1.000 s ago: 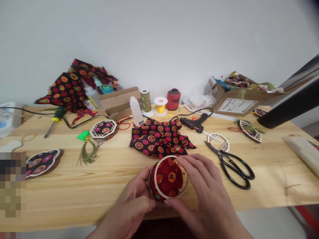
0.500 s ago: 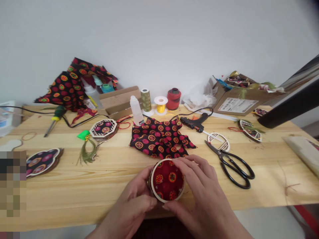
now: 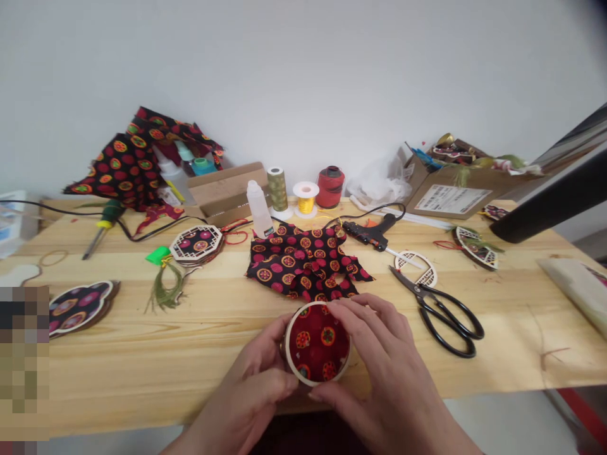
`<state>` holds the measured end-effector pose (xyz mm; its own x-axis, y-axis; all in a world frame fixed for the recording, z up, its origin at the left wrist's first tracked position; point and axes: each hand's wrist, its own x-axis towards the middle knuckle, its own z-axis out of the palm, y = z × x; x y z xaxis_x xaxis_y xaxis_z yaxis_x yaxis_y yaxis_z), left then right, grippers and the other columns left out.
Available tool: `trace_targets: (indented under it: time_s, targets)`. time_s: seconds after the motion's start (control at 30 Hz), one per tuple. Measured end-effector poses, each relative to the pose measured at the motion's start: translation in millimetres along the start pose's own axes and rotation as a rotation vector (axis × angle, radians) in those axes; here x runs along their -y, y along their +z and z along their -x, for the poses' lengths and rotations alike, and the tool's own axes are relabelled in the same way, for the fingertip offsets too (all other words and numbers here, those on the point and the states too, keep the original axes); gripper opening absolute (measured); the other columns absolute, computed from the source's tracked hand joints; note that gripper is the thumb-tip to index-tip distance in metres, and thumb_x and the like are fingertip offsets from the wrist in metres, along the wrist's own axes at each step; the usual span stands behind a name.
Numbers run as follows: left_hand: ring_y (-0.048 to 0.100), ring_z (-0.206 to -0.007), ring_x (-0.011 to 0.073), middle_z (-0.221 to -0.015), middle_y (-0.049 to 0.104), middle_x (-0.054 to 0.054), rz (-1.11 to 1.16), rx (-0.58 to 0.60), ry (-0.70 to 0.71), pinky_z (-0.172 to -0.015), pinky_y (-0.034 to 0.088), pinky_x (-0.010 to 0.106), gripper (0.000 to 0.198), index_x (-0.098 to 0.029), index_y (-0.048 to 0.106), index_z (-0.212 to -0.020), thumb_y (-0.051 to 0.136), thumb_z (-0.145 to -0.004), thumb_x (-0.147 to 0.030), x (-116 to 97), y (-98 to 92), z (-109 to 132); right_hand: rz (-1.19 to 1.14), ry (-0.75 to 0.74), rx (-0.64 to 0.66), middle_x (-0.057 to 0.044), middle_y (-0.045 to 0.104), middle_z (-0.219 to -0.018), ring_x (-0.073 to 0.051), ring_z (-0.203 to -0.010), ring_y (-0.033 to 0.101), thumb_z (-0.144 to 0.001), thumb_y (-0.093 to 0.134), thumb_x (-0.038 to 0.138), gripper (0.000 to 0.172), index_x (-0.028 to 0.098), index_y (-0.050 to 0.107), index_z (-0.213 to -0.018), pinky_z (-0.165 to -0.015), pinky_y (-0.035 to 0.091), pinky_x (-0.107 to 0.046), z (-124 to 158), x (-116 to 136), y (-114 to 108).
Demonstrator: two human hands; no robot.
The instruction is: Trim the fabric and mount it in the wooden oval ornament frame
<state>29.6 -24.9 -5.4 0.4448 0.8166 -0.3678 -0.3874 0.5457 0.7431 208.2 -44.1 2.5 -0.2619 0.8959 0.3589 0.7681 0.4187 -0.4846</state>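
Note:
A round wooden hoop with red patterned fabric stretched in it lies on the wooden table near its front edge. My left hand curls round the hoop's left and lower rim. My right hand wraps its right side, fingertips pressing the top and bottom of the rim. Just behind the hoop lies a crumpled scrap of black fabric with red and orange circles.
Black scissors lie right of my hands, a black glue gun and a white lattice disc behind them. Thread spools, a glue bottle, cardboard boxes, more fabric, a screwdriver and decorated wooden ornaments sit further back and left.
The wooden ring, first sitting askew over the fabric, has come down level around it. Both hands stayed in place on the hoop.

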Motion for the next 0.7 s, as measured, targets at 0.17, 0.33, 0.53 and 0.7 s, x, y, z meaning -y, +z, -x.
trace_targets:
  time_s: [0.17, 0.33, 0.53, 0.7]
  targets:
    - [0.059, -0.106, 0.0266, -0.112, 0.07, 0.004, 0.01, 0.019, 0.005, -0.088, 0.044, 0.035, 0.056, -0.025, 0.067, -0.114, 0.061, -0.063, -0.003, 1.3, -1.8, 0.0, -0.008, 0.004, 0.0, -0.009, 0.06, -0.12, -0.031, -0.113, 0.044, -0.07, 0.074, 0.029, 0.062, 0.019, 0.048, -0.126, -0.092, 0.041, -0.047, 1.3, -0.4, 2.2]
    - [0.061, -0.104, 0.0263, -0.11, 0.071, 0.005, 0.006, 0.014, 0.001, -0.086, 0.046, 0.034, 0.053, -0.024, 0.067, -0.114, 0.063, -0.065, -0.004, 2.1, -1.3, -0.5, -0.006, 0.006, 0.014, -0.008, 0.06, -0.122, -0.031, -0.113, 0.043, -0.07, 0.075, 0.029, 0.063, 0.019, 0.047, -0.126, -0.092, 0.041, -0.048, 2.8, -0.1, 2.5]
    - [0.062, -0.099, 0.0266, -0.11, 0.071, 0.007, 0.015, 0.012, -0.01, -0.086, 0.046, 0.036, 0.052, -0.022, 0.066, -0.115, 0.063, -0.066, -0.006, 2.9, 0.5, 0.2, -0.005, 0.02, 0.014, -0.008, 0.06, -0.122, -0.031, -0.113, 0.042, -0.068, 0.076, 0.026, 0.065, 0.019, 0.047, -0.126, -0.092, 0.041, -0.048, 3.5, -0.9, 3.5]
    - [0.062, -0.1, 0.0252, -0.108, 0.071, 0.005, 0.004, 0.016, 0.012, -0.087, 0.045, 0.034, 0.052, -0.023, 0.067, -0.115, 0.063, -0.066, -0.005, 2.5, 0.2, 0.5, -0.015, 0.043, 0.035, -0.007, 0.06, -0.122, -0.031, -0.114, 0.042, -0.067, 0.077, 0.027, 0.066, 0.019, 0.047, -0.126, -0.093, 0.041, -0.048, 4.2, -0.9, 3.7]
